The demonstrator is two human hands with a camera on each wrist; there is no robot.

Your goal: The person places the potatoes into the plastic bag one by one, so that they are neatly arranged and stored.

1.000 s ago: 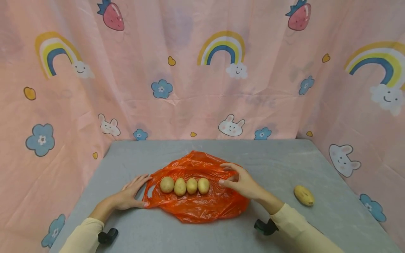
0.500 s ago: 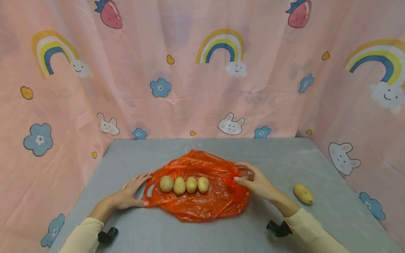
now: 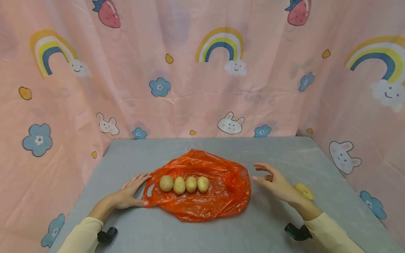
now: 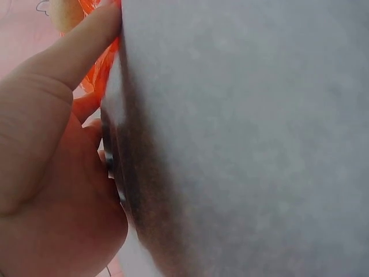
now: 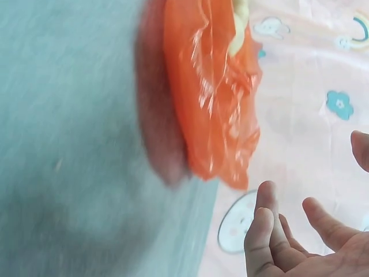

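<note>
An orange-red plastic bag [image 3: 215,205] lies spread flat on the table. Several potatoes [image 3: 179,185] stand side by side in a row on its left half. My left hand [image 3: 126,196] rests at the bag's left end, its thumb and fingertips on the handle edge, fingers extended. In the left wrist view the thumb [image 4: 86,49] lies against the orange plastic. Just off the bag's right end, my right hand [image 3: 275,184] is raised with loosely bent fingers and holds nothing. The right wrist view shows the bag [image 5: 210,98] apart from those fingers.
One more potato [image 3: 303,190] lies on the right side of the grey table [image 3: 221,237], partly hidden behind my right forearm. A pink printed curtain [image 3: 186,112] hangs round the back and sides. Black wrist cameras [image 3: 107,234] sit at both sleeves.
My right hand has pulled the bag's right end outward, let it go and moved right toward the lone potato. The left hand and the row of potatoes stay in place.
</note>
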